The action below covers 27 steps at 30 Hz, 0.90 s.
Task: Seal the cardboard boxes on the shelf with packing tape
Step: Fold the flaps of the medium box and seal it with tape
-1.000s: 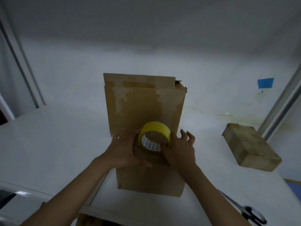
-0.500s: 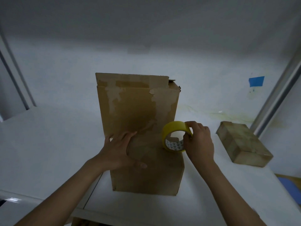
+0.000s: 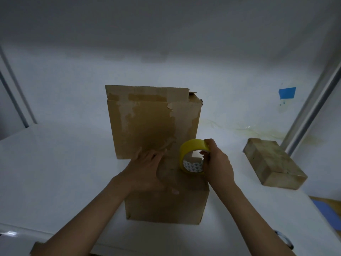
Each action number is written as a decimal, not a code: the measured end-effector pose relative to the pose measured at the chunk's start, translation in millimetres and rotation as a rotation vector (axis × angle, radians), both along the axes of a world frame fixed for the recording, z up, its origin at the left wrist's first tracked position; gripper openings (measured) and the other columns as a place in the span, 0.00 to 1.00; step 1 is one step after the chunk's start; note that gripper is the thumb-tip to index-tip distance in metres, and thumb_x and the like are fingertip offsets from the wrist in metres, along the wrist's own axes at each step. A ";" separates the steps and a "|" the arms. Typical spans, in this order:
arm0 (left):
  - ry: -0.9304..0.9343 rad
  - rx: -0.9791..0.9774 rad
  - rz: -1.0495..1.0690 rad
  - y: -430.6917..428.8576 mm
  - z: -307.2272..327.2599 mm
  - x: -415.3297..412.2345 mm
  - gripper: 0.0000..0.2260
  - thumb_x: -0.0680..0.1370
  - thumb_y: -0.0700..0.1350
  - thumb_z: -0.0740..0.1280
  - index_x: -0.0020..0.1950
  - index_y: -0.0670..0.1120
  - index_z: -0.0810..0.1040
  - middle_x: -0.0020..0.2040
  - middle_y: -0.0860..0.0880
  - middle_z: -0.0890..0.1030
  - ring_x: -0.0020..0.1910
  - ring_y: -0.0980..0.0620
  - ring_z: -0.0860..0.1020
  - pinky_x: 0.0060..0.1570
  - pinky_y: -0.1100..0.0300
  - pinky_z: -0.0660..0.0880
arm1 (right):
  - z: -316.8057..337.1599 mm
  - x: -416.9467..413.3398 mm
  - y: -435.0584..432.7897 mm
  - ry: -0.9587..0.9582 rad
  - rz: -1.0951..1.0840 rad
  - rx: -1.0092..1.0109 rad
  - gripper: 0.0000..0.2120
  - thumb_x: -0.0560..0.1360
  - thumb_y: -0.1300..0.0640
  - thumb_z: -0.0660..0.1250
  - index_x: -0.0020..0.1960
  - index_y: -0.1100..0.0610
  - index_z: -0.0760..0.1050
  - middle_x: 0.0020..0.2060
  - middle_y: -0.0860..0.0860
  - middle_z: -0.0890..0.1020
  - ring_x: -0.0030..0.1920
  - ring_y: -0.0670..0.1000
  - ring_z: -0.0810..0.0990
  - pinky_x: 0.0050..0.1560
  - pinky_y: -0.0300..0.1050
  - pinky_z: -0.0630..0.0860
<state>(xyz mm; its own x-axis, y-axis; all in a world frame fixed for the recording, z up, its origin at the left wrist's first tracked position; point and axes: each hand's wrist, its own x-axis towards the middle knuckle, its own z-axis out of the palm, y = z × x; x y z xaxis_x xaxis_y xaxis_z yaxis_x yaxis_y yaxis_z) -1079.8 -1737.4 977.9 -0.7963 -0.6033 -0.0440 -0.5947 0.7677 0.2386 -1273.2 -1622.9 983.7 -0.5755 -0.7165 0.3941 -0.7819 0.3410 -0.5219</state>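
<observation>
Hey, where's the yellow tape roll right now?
Head view, just right of centre: the right hand holds the yellow tape roll on edge at the top right side of the near cardboard box, beside the left hand pressing that box.

A low box sits at the front middle of the shelf, a tall box upright just behind it. A tape roll is at the right of the low box's top; a small box lies near the shelf's right edge.

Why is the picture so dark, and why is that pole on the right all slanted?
Head view: dim, bluish light, so the tall box looks shadowed and only the yellow tape roll pops; the wide lens tilts the metal post near the edge.
</observation>
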 end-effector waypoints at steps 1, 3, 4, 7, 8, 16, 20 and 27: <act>0.003 0.006 -0.005 2.1 -0.1 -2.5 0.60 0.60 0.81 0.64 0.81 0.55 0.42 0.81 0.54 0.51 0.80 0.53 0.48 0.78 0.46 0.39 | 0.4 1.0 -0.2 -0.002 0.002 0.006 0.20 0.77 0.64 0.62 0.67 0.52 0.66 0.55 0.53 0.82 0.52 0.56 0.82 0.49 0.51 0.80; 0.010 -0.006 -0.008 4.5 -2.0 -7.1 0.60 0.59 0.82 0.63 0.81 0.55 0.42 0.81 0.54 0.49 0.80 0.54 0.46 0.77 0.45 0.37 | 0.5 2.1 -0.5 0.003 0.006 0.010 0.20 0.77 0.64 0.63 0.67 0.52 0.66 0.56 0.52 0.81 0.53 0.56 0.82 0.49 0.51 0.80; 0.013 -0.013 -0.006 3.9 -4.4 -8.5 0.60 0.60 0.82 0.63 0.81 0.55 0.42 0.82 0.54 0.49 0.80 0.54 0.46 0.77 0.45 0.37 | 0.3 2.2 -0.8 0.009 0.007 0.010 0.20 0.77 0.64 0.63 0.68 0.52 0.66 0.56 0.52 0.81 0.52 0.56 0.82 0.49 0.51 0.79; 0.041 0.013 0.006 6.9 -2.5 -6.0 0.57 0.62 0.80 0.63 0.81 0.56 0.44 0.81 0.56 0.48 0.80 0.55 0.45 0.77 0.47 0.37 | -0.9 0.3 -2.5 0.002 -0.005 0.005 0.19 0.78 0.63 0.63 0.67 0.53 0.66 0.56 0.53 0.82 0.51 0.56 0.82 0.48 0.50 0.79; 0.055 0.062 0.016 9.0 0.3 -3.5 0.54 0.63 0.79 0.63 0.81 0.57 0.45 0.80 0.58 0.48 0.79 0.54 0.44 0.77 0.47 0.38 | -1.3 -0.5 -2.4 -0.005 -0.015 -0.001 0.19 0.78 0.63 0.63 0.67 0.53 0.66 0.55 0.53 0.83 0.51 0.57 0.82 0.48 0.49 0.79; 0.156 0.052 0.020 -2.7 -9.4 16.5 0.33 0.78 0.69 0.55 0.80 0.60 0.52 0.81 0.56 0.54 0.79 0.53 0.53 0.79 0.52 0.46 | -5.7 -3.6 1.2 -0.052 -0.038 -0.041 0.18 0.79 0.64 0.62 0.66 0.55 0.66 0.49 0.53 0.84 0.46 0.57 0.83 0.46 0.53 0.82; 0.169 0.021 0.002 -7.7 -13.5 13.1 0.29 0.81 0.64 0.56 0.79 0.58 0.56 0.80 0.56 0.58 0.78 0.57 0.57 0.79 0.53 0.46 | -6.7 -3.2 0.0 -0.049 -0.032 -0.041 0.18 0.79 0.64 0.63 0.66 0.55 0.66 0.49 0.53 0.83 0.46 0.56 0.83 0.45 0.52 0.82; 0.133 -0.031 0.023 -13.2 -12.2 -0.7 0.30 0.78 0.67 0.58 0.78 0.57 0.60 0.74 0.53 0.65 0.71 0.51 0.65 0.72 0.51 0.62 | -5.8 -3.1 -1.8 -0.074 -0.021 -0.054 0.16 0.80 0.63 0.62 0.67 0.57 0.67 0.52 0.54 0.83 0.49 0.57 0.83 0.48 0.49 0.79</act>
